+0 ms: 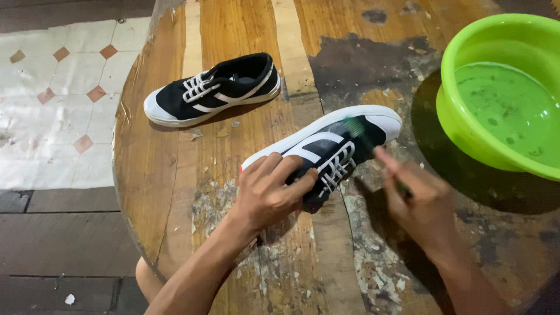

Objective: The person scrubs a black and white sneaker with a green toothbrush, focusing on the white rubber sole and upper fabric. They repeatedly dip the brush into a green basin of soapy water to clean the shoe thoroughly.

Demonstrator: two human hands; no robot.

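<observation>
On the round wooden counter [175, 175], near its middle, a black sneaker [335, 146] with white stripes, white laces and a white sole lies tilted on its side, toe pointing to the far right. The left hand [269, 192] presses down on the heel end of this shoe, its grip closed over the upper with fingers spread across the black fabric and the thumb tucked at the near side. Just right of it, the right hand [415, 201] has its grip wrapped around the handle of a green brush [357, 129]; the bristle end is blurred and sits against the shoe's toe area, close to the white toe cap. How tightly those fingers close on the handle is hard to tell through the blur, but the brush is plainly held.

Farther off and to the left, a second black sneaker [213, 88] of the same kind stands upright on its sole, toe pointing left, well apart from both hands. At the far right edge of the counter sits a bright green plastic basin [461, 87] holding water with dark specks floating in it; it is near the right hand but not touching it.

The counter's varnish is worn, with peeling pale flakes near the hands and a dark patch beside the basin. Beyond the counter's left edge lies a tiled floor [58, 105] of white with small orange diamonds, bordered by dark tiles.
</observation>
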